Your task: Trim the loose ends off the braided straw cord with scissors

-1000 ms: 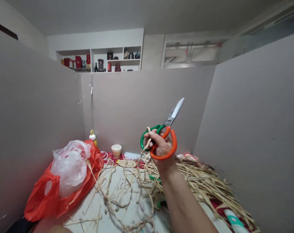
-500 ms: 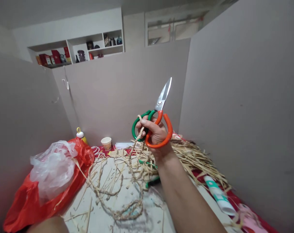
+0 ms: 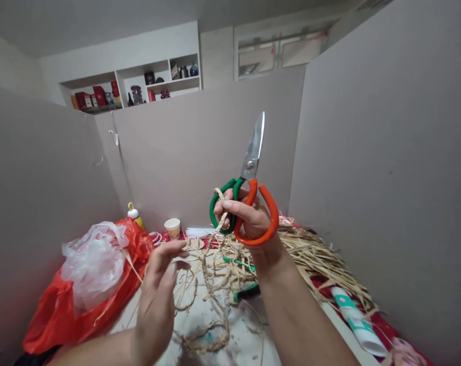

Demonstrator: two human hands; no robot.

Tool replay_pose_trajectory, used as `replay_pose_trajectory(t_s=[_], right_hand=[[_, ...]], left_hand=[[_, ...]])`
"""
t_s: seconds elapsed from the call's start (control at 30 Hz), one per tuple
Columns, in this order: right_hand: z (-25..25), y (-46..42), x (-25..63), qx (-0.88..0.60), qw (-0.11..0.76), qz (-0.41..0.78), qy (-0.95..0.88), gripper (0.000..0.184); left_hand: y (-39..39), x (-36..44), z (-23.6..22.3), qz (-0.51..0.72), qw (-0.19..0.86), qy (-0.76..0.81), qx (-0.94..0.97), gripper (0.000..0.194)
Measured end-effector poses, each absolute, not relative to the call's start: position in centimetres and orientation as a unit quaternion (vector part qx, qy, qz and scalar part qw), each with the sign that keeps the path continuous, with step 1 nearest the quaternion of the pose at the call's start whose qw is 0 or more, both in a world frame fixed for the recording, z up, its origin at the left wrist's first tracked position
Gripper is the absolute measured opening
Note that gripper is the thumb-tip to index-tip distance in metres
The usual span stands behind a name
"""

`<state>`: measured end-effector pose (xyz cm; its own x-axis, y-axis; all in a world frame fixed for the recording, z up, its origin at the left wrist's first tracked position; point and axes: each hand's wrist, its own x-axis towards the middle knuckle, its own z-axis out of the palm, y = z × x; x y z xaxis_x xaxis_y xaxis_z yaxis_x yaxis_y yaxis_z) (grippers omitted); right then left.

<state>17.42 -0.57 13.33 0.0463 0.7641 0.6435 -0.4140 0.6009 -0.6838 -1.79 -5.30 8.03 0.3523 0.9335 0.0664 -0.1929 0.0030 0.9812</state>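
My right hand (image 3: 249, 213) is closed around scissors (image 3: 251, 165) with one green and one orange handle, their blades together and pointing up. The same hand pinches the end of a braided straw rope (image 3: 205, 264) between thumb and fingers. From there the rope hangs down to the white tabletop (image 3: 240, 325) and lies in a loop. To the left, my left hand (image 3: 161, 295) is raised over the table, its fingers apart with nothing in them. Part of the rope is hidden behind it.
A red plastic bag (image 3: 55, 310) with a clear bag (image 3: 95, 264) sits at left. Behind are a yellow bottle (image 3: 134, 214) and a paper cup (image 3: 173, 229). Straw (image 3: 321, 254) is heaped at right beside a white-green roll (image 3: 358, 320). Grey partitions (image 3: 200, 152) enclose the table.
My left hand has risen into view from the lower left, fingers spreading toward the rope. My right hand still holds the scissors and rope end; the scissors have turned slightly.
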Motion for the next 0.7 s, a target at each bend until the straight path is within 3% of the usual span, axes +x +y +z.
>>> replay_pose_trajectory(t_s=[0.17, 0.27, 0.47, 0.7], right_hand=[[12.4, 0.7, 17.9, -0.189, 0.691, 0.428, -0.551, 0.02], [11.7, 1.9, 18.3, -0.224, 0.675, 0.444, -0.545, 0.026], [10.3, 4.1, 18.6, -0.258, 0.662, 0.439, -0.55, 0.029], [9.8, 4.7, 18.8, -0.273, 0.693, 0.399, -0.534, 0.028]], left_hand=[[-3.0, 0.2, 5.6, 0.387, 0.765, 0.2, 0.475, 0.035], [-2.1, 0.5, 4.9, 0.369, 0.79, 0.179, 0.456, 0.035], [-1.2, -0.5, 4.8, 0.366, 0.763, 0.194, 0.496, 0.021], [-0.5, -0.6, 4.7, 0.349, 0.649, 0.255, 0.625, 0.027]])
